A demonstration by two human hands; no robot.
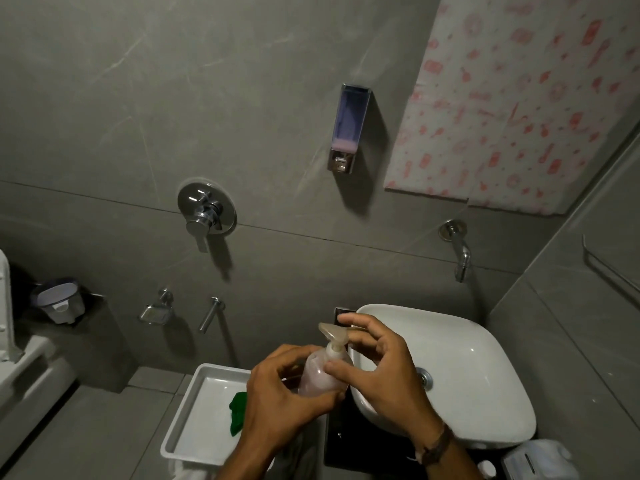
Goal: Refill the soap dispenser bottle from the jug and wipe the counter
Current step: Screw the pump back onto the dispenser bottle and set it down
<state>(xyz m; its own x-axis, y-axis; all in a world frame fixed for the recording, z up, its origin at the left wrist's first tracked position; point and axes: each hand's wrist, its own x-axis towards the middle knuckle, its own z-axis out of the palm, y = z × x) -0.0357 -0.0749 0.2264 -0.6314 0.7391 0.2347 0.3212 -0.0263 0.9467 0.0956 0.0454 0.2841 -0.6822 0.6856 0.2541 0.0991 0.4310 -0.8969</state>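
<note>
Soap bottle: translucent, smooth plastic with a cloudy pump head. Basin: glossy white ceramic with bright highlights. Wall tiles: matt grey stone finish, faintly veined. Mixer valve and spout: polished chrome metal. Tray: smooth white plastic. Surface: dark, glossy

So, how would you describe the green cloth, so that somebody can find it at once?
Start at the white basin on the counter. Just left of it, beside the left hand, stands a white rectangular tray. The green cloth lies inside it, the only green thing among grey walls and white fittings.
</note>
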